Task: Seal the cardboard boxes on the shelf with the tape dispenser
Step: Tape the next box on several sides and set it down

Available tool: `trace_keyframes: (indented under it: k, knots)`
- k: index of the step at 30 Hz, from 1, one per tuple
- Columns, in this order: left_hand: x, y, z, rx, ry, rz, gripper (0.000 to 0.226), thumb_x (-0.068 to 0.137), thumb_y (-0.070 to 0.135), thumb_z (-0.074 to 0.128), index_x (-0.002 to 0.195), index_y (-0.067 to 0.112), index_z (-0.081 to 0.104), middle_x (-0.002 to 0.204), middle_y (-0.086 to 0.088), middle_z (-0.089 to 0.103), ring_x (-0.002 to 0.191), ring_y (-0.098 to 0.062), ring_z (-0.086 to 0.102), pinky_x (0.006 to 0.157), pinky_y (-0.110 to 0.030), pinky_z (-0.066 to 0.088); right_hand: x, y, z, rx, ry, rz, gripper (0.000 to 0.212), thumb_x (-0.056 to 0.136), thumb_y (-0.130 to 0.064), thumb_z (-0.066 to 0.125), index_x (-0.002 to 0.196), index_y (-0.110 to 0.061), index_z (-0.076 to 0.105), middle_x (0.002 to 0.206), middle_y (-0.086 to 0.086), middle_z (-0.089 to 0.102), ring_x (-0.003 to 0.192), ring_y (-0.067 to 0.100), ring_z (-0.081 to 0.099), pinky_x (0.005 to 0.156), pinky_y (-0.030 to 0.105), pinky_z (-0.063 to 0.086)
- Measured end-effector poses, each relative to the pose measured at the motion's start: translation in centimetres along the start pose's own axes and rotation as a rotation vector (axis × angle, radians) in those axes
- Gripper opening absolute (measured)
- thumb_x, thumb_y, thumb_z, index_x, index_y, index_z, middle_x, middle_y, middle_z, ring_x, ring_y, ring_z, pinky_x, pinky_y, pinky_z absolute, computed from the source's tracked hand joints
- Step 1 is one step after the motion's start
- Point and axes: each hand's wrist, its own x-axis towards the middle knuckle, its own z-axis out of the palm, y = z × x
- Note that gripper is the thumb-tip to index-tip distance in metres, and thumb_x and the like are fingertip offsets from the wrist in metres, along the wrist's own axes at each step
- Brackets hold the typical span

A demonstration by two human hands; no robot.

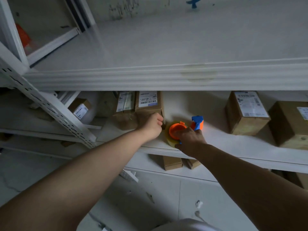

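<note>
An orange and blue tape dispenser with a roll of clear tape lies on the middle shelf near its front edge. My right hand is on it, fingers over the handle between the orange hub and the blue head. My left hand has its fingers curled at the front lower corner of a brown cardboard box with a white label, just left of the dispenser. A second labelled box leans against that one on its left.
Two more labelled cardboard boxes stand at the right of the same shelf. The top shelf board overhangs above. Smaller boxes sit on the lower shelf. A perforated white upright slants at left.
</note>
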Motion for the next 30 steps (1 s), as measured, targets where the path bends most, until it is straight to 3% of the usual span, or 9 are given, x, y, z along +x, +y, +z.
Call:
trace_keyframes:
  k: [7, 14, 16, 18, 19, 20, 23, 27, 30]
  knots:
    - [1.4, 0.5, 0.2, -0.06, -0.067, 0.05, 0.032, 0.089, -0.013, 0.042, 0.113, 0.0, 0.058, 0.081, 0.003, 0.053, 0.093, -0.018, 0.052, 0.088, -0.025, 0.042, 0.1, 0.9, 0.0, -0.025, 0.071, 0.075, 0.035, 0.092, -0.048, 0.051, 0.126, -0.04, 0.056, 0.123, 0.002, 0.054, 0.113, 0.028, 0.045, 0.096, 0.036, 0.034]
    - [1.7, 3.1, 2.2, 0.025, -0.176, 0.109, 0.027, 0.088, -0.005, 0.05, 0.098, 0.018, 0.059, 0.102, -0.006, 0.063, 0.102, -0.024, 0.06, 0.094, -0.036, 0.05, -2.3, 6.4, -2.9, -0.045, 0.01, 0.222, 0.038, 0.096, -0.043, 0.049, 0.134, -0.039, 0.05, 0.134, 0.006, 0.047, 0.119, 0.028, 0.044, 0.101, 0.035, 0.032]
    - [1.6, 4.3, 3.0, 0.04, -0.18, 0.124, 0.026, 0.088, -0.004, 0.051, 0.101, 0.016, 0.061, 0.105, -0.008, 0.065, 0.102, -0.025, 0.061, 0.092, -0.036, 0.052, -3.2, 8.2, -3.1, 0.011, 0.007, 0.195, 0.041, 0.098, -0.037, 0.048, 0.138, -0.029, 0.048, 0.135, 0.011, 0.046, 0.11, 0.02, 0.048, 0.097, 0.021, 0.036]
    - [1.4, 5.5, 3.8, 0.062, -0.176, 0.128, 0.025, 0.087, -0.002, 0.053, 0.097, 0.02, 0.06, 0.103, -0.005, 0.066, 0.1, -0.024, 0.062, 0.09, -0.035, 0.053, -3.6, 9.6, -3.3, 0.007, 0.036, 0.099, 0.045, 0.099, -0.022, 0.048, 0.141, -0.006, 0.044, 0.137, 0.023, 0.045, 0.092, 0.002, 0.048, 0.076, -0.003, 0.031]
    - [1.4, 6.0, 4.2, 0.072, -0.173, 0.128, 0.025, 0.087, 0.0, 0.053, 0.094, 0.023, 0.059, 0.103, -0.004, 0.066, 0.1, -0.023, 0.062, 0.09, -0.035, 0.053, -3.7, 10.2, -3.3, -0.002, 0.068, 0.076, 0.045, 0.099, -0.019, 0.047, 0.14, 0.0, 0.042, 0.138, 0.025, 0.045, 0.093, 0.003, 0.05, 0.071, -0.007, 0.029]
    - [1.3, 6.5, 4.5, 0.083, -0.168, 0.128, 0.025, 0.087, 0.0, 0.053, 0.093, 0.024, 0.058, 0.103, -0.004, 0.066, 0.1, -0.023, 0.063, 0.089, -0.034, 0.053, -4.0, 10.8, -3.4, -0.029, 0.057, 0.07, 0.044, 0.1, -0.021, 0.046, 0.14, -0.003, 0.044, 0.138, 0.023, 0.045, 0.103, 0.013, 0.051, 0.076, -0.005, 0.029]
    - [1.1, 7.8, 5.2, 0.118, -0.17, 0.127, 0.024, 0.087, 0.003, 0.054, 0.098, 0.023, 0.06, 0.103, 0.0, 0.066, 0.097, -0.02, 0.062, 0.083, -0.028, 0.051, -5.0, 11.6, -4.2, -0.036, 0.026, 0.193, 0.039, 0.099, -0.035, 0.046, 0.138, -0.03, 0.047, 0.136, 0.007, 0.047, 0.124, 0.027, 0.042, 0.099, 0.029, 0.033]
    - [0.8, 8.4, 5.2, 0.138, -0.157, 0.128, 0.026, 0.088, 0.004, 0.054, 0.109, 0.016, 0.062, 0.104, 0.0, 0.065, 0.097, -0.018, 0.061, 0.087, -0.026, 0.05, -4.4, 11.3, -5.3, -0.047, -0.009, 0.243, 0.036, 0.097, -0.031, 0.05, 0.134, -0.03, 0.051, 0.137, 0.003, 0.05, 0.126, 0.025, 0.044, 0.102, 0.034, 0.035]
    - [0.6, 7.5, 4.5, 0.127, -0.12, 0.127, 0.024, 0.087, 0.001, 0.053, 0.107, 0.012, 0.063, 0.107, -0.007, 0.066, 0.101, -0.024, 0.062, 0.091, -0.031, 0.05, -2.8, 9.4, -5.6, -0.067, 0.065, 0.155, 0.027, 0.092, -0.034, 0.053, 0.115, -0.024, 0.062, 0.123, 0.003, 0.06, 0.116, 0.025, 0.054, 0.09, 0.032, 0.041]
